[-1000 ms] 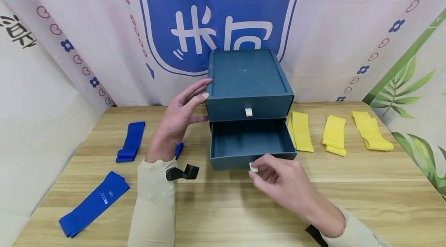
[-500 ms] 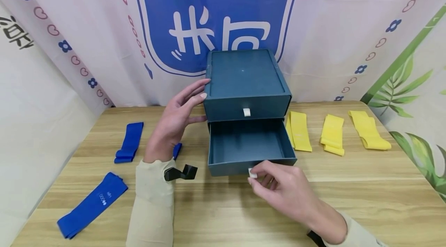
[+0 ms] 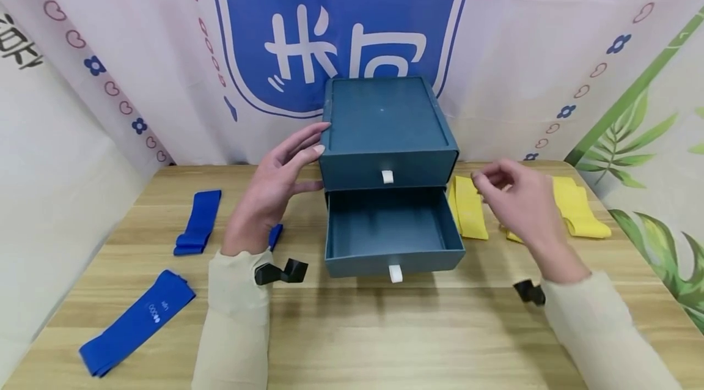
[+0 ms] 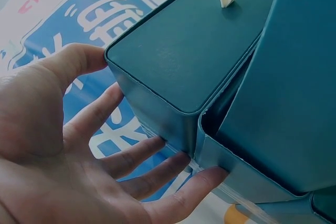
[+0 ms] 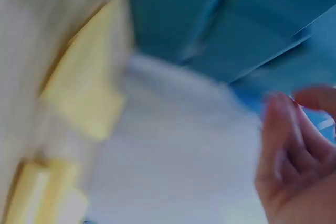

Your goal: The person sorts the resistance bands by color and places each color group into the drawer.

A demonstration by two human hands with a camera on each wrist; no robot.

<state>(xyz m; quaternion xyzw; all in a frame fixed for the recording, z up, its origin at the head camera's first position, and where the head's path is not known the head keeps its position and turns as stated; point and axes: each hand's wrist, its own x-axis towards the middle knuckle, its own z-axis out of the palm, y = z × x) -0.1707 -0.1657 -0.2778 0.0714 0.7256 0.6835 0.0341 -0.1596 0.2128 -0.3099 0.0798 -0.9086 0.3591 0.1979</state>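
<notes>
A dark blue-green two-drawer box (image 3: 385, 115) stands at the back of the table. Its lower drawer (image 3: 393, 263) is pulled out with nothing inside, and the upper one is closed. My left hand (image 3: 280, 176) rests against the box's left side; in the left wrist view its spread fingers (image 4: 149, 182) touch that side. My right hand (image 3: 519, 203) is in the air right of the drawer, over the yellow bands, fingers loosely bent and holding nothing. A folded yellow band (image 3: 471, 208) lies beside the box, another (image 3: 582, 209) farther right; a third is mostly hidden under the hand.
Left of the box lie a blue band (image 3: 199, 222), a longer blue band (image 3: 137, 323) nearer the front, and a third blue band (image 3: 275, 236) partly behind my left wrist. A printed cloth (image 3: 495, 60) hangs behind the table.
The lower drawer slid slightly farther out. My right hand then let go of its white pull tab and moved right and back, over the yellow bands. The left hand stayed on the box.
</notes>
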